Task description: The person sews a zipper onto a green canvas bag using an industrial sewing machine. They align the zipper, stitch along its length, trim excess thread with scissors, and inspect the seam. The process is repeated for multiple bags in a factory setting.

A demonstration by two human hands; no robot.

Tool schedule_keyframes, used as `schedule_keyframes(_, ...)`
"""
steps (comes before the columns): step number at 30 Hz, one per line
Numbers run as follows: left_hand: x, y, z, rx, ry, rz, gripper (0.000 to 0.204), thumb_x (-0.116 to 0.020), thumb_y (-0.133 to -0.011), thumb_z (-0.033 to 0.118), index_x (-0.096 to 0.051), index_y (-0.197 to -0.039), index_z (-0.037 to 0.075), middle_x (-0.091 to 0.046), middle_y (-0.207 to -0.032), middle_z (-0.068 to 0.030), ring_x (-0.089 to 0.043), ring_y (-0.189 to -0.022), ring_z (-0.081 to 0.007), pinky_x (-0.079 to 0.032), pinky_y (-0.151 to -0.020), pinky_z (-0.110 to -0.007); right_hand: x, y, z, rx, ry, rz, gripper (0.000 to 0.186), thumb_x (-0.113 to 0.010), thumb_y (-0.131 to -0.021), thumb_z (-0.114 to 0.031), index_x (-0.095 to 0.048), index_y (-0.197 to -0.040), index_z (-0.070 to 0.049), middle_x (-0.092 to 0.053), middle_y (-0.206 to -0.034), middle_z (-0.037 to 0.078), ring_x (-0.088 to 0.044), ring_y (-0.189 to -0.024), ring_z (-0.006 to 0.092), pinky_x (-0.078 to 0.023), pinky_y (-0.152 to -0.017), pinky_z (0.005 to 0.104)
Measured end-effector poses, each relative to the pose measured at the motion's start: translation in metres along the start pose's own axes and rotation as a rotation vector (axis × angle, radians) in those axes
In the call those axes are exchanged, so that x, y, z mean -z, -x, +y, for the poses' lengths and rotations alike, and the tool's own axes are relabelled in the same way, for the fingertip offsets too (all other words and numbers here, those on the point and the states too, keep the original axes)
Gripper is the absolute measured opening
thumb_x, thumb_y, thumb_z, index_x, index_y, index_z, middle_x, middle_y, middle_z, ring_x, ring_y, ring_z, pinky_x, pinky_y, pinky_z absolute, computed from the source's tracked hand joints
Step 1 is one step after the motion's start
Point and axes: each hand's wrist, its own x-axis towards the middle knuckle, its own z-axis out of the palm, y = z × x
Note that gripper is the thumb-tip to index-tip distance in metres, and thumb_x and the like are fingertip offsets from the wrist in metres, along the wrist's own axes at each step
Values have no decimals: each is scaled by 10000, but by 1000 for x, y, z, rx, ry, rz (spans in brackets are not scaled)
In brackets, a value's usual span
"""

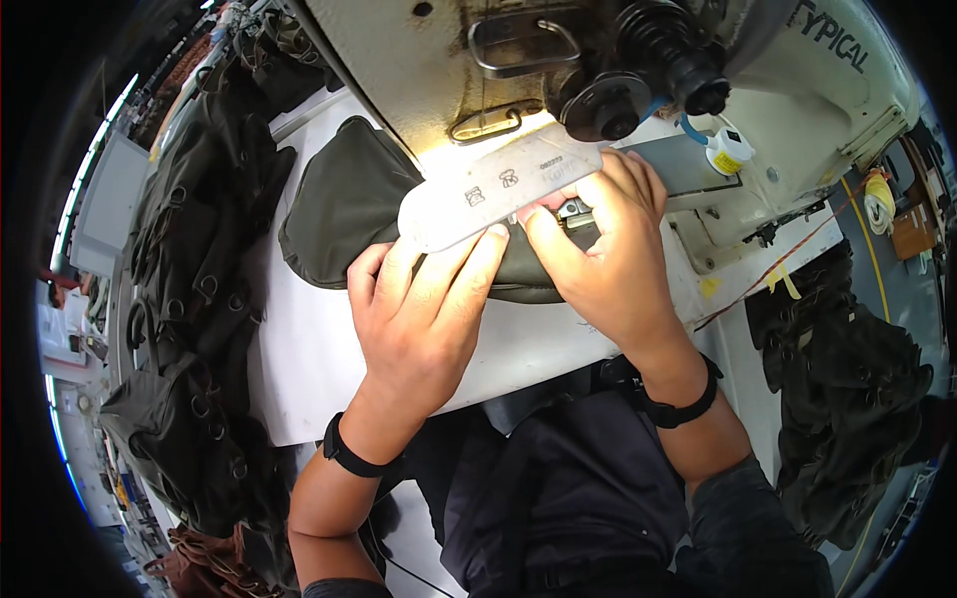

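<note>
Pressing my left hand (424, 309) flat on the dark green fabric piece (349, 204) — my right hand (598, 249), at three o'clock, pinches the clear plastic template (493, 189) under the sewing machine (638, 70)

A yellow rectangular label (727, 159) is seen on the small white bobbin case (729, 149), far right, beside the sewing machine (797, 90).

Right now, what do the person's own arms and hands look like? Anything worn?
Both hands are bare: no gloves, no rings that show. The left hand has a black band at the wrist; the right hand has a similar black band at its wrist. Forearms are bare, with dark sleeves starting near the elbows at the lower edge. No cables or markings visible on them.
</note>
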Motion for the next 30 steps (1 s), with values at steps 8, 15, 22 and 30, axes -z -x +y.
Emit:
schedule_keyframes(8, 1, 0, -2, -2, 10, 37, 430, -792, -742, 9, -786, -1154, 131, -747, -1174, 9, -662, -1052, -220, -457, -904, -358, -1, 4, -1, -1, -15, -26, 148, -776, -840, -122, -630, -852, -105, -677, -1023, 55, -614, -1110, 275, -303, -1123, 490)
schedule_keyframes(15, -15, 3, -9, -65, -12, 150, 364, -738, -792, 69, -802, -1137, 163, -744, -1143, 20, -655, -1028, -205, -449, -924, -357, -9, 2, 5, 26, -59, 66, 119, -751, -851, -148, -642, -841, -100, -682, -967, 53, -611, -1029, 272, -307, -1117, 461)
schedule_keyframes(22, -18, 5, -5, -46, -20, 135, 396, -773, -776, 49, -797, -1153, 169, -743, -1171, 28, -651, -1054, -208, -436, -939, -354, -13, 6, 7, 8, -66, 126, 86, -718, -839, -138, -656, -801, -93, -677, -885, 73, -612, -961, 288, -306, -1118, 467)
schedule_keyframes(30, -18, 4, -6, -22, 39, 109, 443, -783, -754, 18, -788, -1169, 173, -741, -1171, 27, -659, -1060, -206, -439, -939, -358, -16, 4, 4, -34, -67, 147, 120, -726, -842, -163, -666, -789, -73, -681, -896, 93, -624, -981, 313, -301, -1118, 501)
